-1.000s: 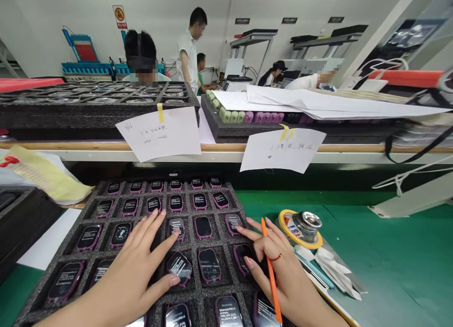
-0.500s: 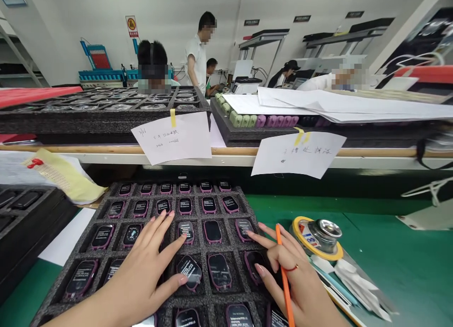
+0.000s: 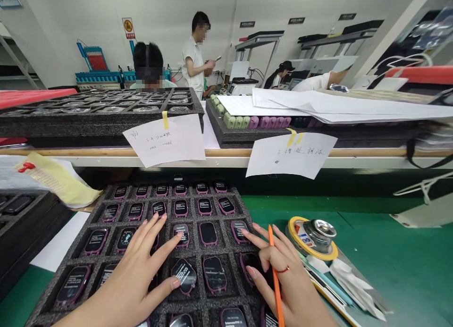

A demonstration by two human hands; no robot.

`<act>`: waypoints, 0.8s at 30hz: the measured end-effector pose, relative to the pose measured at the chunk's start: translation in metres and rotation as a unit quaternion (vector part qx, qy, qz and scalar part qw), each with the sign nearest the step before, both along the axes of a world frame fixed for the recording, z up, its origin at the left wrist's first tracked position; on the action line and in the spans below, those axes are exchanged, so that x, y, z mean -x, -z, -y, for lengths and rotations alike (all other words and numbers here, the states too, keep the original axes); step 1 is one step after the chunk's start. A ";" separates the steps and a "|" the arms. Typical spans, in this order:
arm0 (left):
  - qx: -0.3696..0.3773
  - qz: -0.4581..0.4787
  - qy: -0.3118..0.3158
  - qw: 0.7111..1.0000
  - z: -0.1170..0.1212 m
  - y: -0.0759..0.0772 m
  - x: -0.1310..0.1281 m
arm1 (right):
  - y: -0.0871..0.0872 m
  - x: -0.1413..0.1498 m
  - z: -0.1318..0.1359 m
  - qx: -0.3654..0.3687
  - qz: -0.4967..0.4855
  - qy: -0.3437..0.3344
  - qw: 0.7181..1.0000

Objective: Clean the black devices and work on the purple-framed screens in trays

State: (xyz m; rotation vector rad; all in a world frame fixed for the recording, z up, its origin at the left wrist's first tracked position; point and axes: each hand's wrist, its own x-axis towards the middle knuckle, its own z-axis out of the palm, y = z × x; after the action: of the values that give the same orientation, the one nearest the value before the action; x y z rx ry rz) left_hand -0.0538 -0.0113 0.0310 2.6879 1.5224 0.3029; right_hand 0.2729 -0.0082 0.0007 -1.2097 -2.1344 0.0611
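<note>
Both my hands rest on a black foam tray [image 3: 177,190] holding rows of pink-framed smartwatches, each in its own cell. The fingertips of my left hand [image 3: 141,265] lie spread over the middle watches, and its thumb is beside a tilted watch [image 3: 184,276]. My right hand [image 3: 279,275] grips an orange pencil [image 3: 271,239] and sits at the tray's right side, its fingers on a watch [image 3: 249,265]. Several watches under my hands are hidden.
A yellow tape roll [image 3: 295,237] and a steel can [image 3: 320,236] stand on the green mat [image 3: 389,275] right of the tray. Another foam tray [image 3: 21,223] lies left. Handwritten notes [image 3: 164,140] hang from the shelf ahead. Co-workers are in the background.
The view has swung slightly back to the left. My hands stay over the same watches. The standing person in the background has turned and raised a hand.
</note>
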 end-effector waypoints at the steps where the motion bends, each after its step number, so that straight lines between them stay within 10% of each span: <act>1: 0.001 -0.007 0.005 1.000 -0.001 0.001 0.000 | 0.000 0.000 0.000 0.001 0.000 0.000 1.000; 24: -0.010 0.019 -0.016 1.000 -0.001 0.004 -0.003 | 0.007 0.000 0.004 0.020 -0.021 0.034 0.999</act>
State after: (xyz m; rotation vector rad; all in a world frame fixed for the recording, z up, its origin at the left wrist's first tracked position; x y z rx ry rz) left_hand -0.0505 -0.0102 0.0271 2.6598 1.5612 0.3704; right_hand 0.2727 -0.0119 -0.0064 -1.2913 -2.0623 0.0985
